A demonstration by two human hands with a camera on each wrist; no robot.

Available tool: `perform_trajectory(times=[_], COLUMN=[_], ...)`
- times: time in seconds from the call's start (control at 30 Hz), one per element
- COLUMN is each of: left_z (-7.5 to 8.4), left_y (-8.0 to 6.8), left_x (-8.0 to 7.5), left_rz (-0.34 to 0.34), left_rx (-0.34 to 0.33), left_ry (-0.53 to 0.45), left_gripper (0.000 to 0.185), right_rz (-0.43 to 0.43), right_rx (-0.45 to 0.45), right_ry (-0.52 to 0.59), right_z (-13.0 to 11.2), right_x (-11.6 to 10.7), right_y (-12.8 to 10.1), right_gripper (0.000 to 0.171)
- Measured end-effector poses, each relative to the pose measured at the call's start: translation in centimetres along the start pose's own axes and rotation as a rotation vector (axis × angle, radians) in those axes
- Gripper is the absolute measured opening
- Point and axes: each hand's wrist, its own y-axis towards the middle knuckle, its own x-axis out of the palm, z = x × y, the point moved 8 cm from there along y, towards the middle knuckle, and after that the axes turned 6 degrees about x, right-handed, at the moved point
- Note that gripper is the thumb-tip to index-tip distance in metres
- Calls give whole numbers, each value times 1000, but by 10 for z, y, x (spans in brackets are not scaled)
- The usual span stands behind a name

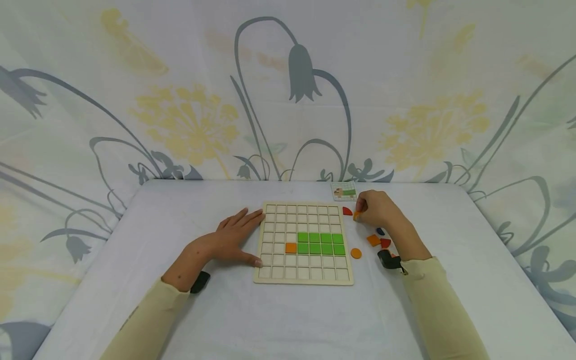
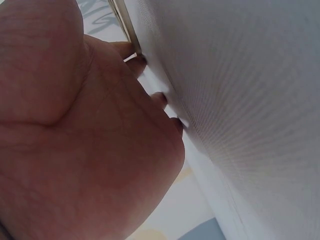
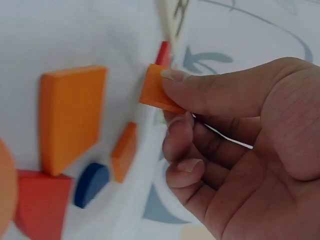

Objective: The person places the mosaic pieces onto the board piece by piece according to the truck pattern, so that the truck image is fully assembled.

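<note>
A pale wooden grid board (image 1: 271, 274) lies on the table, with a block of several green square tiles (image 1: 320, 243) and one orange square tile (image 1: 291, 248) set in its cells. My left hand (image 1: 231, 240) rests flat beside it, fingers spread and fingertips at the board's left edge. Beyond the right edge, my right hand (image 1: 377, 207) pinches a small orange tile (image 3: 152, 90) between thumb and fingers, just above the table. Close by is a red quarter-circle tile (image 1: 347, 211). The fingers partly cover the held tile, so its full outline is hidden.
Right of the board lie an orange disc (image 1: 356, 253), an orange square piece (image 1: 373, 240), a red piece (image 1: 385, 243) and a dark blue half-round piece (image 1: 380, 231). A small printed card (image 1: 344, 191) sits behind the board, near the flowered cloth backdrop (image 1: 288, 125).
</note>
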Motion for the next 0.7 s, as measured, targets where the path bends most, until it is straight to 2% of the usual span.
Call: perform_trajectory(times=[0.13, 0.23, 0.47, 0.7], left_z=[0, 0, 0, 1], left_y=[0, 0, -1, -1], left_x=[0, 1, 1, 0], left_rz=[9, 10, 8, 4], left_rx=[6, 5, 3, 7], left_ry=[-10, -8, -5, -10], left_gripper=[121, 121, 121, 121], right_rz=[-11, -20, -57, 1], right_rx=[-50, -119, -264, -306], right_ry=[34, 90, 264, 272], right_z=[-18, -41, -91, -122], right_x=[-1, 4, 34, 61], right_y=[-7, -14, -24, -28], right_gripper=[10, 6, 5, 8])
